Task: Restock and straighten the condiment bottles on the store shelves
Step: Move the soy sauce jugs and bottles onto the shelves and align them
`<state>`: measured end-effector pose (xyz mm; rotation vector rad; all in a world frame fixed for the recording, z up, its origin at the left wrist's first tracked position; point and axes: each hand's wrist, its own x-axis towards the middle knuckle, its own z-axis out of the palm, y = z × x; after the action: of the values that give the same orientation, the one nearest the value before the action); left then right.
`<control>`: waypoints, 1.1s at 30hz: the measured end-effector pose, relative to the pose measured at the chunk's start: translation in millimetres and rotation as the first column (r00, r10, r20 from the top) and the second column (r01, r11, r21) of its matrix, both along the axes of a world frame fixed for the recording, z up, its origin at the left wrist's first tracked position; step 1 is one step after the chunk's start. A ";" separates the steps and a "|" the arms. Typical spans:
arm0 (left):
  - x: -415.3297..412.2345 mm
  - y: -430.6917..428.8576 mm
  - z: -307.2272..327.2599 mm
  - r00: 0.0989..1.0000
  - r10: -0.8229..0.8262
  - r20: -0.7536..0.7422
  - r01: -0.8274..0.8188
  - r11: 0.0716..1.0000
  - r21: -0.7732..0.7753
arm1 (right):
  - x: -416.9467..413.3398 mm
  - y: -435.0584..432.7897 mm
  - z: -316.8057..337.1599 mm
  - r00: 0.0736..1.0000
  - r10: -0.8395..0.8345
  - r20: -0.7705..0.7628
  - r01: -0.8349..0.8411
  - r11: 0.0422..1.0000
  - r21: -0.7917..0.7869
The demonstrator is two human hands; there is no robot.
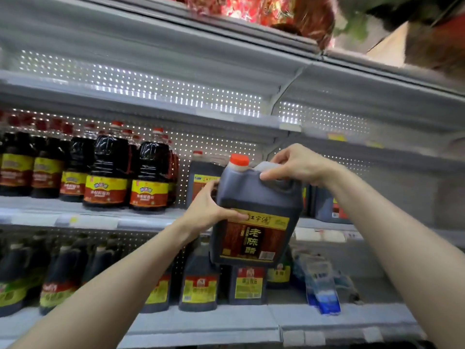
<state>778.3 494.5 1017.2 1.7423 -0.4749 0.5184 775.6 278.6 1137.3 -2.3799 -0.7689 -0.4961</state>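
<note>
Jug (256,212) (dark liquid, red cap, brown-and-yellow label) is held up in the air in front of the middle shelf (141,220), near its right end. Right hand (299,165) grips the handle on top, fingers curled round it; left hand (211,207) clamps the jug's left side, thumb across the label top. Another jug (201,177) stands on that shelf just behind it, round bottles (108,170) further left, and square bottles (247,285) on the shelf below.
</note>
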 end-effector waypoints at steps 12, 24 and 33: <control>144.0 -94.4 54.2 0.990 0.132 0.054 -0.128 0.989 -0.077 | 156.7 -86.0 59.0 0.987 0.118 0.105 -0.116 0.993 -0.030; 236.3 -88.0 62.5 0.985 0.175 -0.016 -0.175 0.984 -0.044 | 274.7 -78.8 60.1 0.980 0.175 0.091 -0.177 0.984 0.012; 275.9 -65.6 60.0 0.988 0.127 -0.089 -0.132 0.990 -0.051 | 320.5 -53.6 53.8 0.992 0.116 0.051 -0.119 0.992 0.053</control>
<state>1054.2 428.9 1077.2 1.7410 -0.2853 0.5421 1096.1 225.0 1191.1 -2.2633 -0.8991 -0.5205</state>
